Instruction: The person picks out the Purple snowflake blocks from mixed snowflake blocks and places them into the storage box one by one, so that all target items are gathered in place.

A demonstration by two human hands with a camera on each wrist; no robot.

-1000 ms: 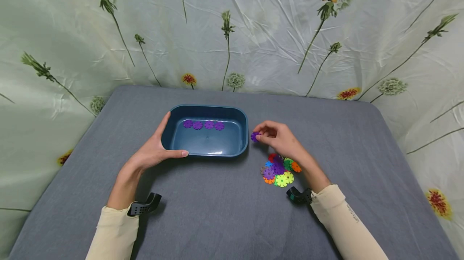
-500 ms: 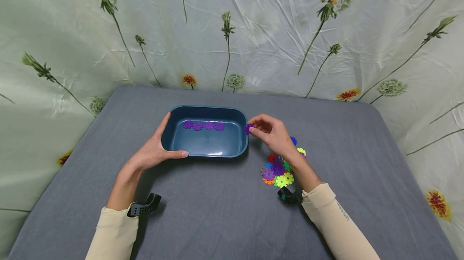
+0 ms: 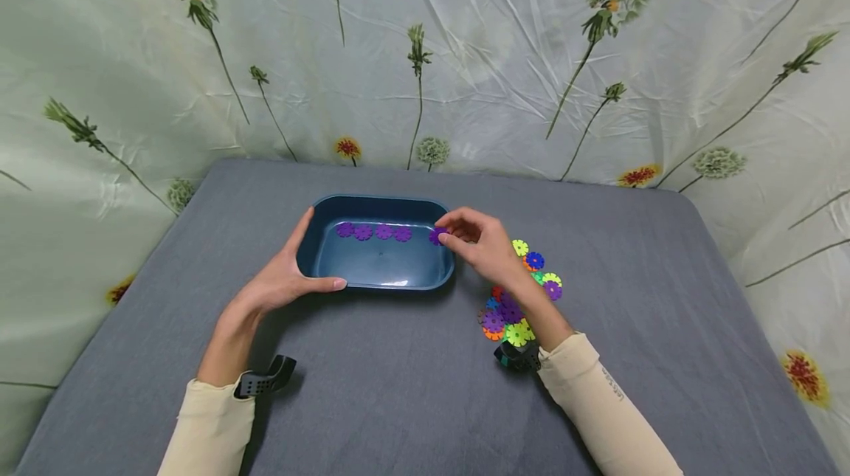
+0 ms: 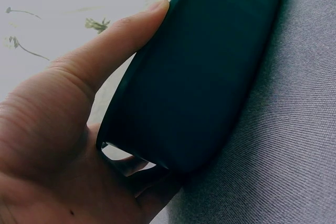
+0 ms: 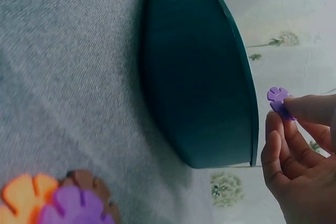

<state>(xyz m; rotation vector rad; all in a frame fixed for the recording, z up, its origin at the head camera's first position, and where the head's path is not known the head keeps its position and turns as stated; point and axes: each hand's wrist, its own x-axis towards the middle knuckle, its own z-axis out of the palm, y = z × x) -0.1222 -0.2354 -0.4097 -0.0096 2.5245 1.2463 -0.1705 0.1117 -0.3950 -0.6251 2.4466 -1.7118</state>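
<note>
A dark blue plastic basin [image 3: 372, 269] stands on the table, with several purple snowflake discs [image 3: 384, 232] in a row inside it. My left hand [image 3: 282, 277] grips the basin's left end, thumb along the near rim. In the left wrist view the other fingers wrap round its end wall, partly hidden. Over the basin's right end, my right hand [image 3: 481, 243] pinches one purple snowflake disc [image 5: 278, 97] between thumb and fingertips. Beneath the right forearm lies a pile of mixed snowflake discs [image 3: 509, 310], partly covered by the arm.
Beyond the right wrist, more loose discs [image 3: 534, 260] in blue, yellow-green, purple and other colours trail away from the pile. Grey cloth covers the table [image 3: 398, 387]. A flower-print curtain [image 3: 478, 77] hangs behind the table's far edge.
My right hand has moved left with the purple snowflake disc, from beside the basin to over its right end. More discs show behind the wrist. The left hand keeps its hold.
</note>
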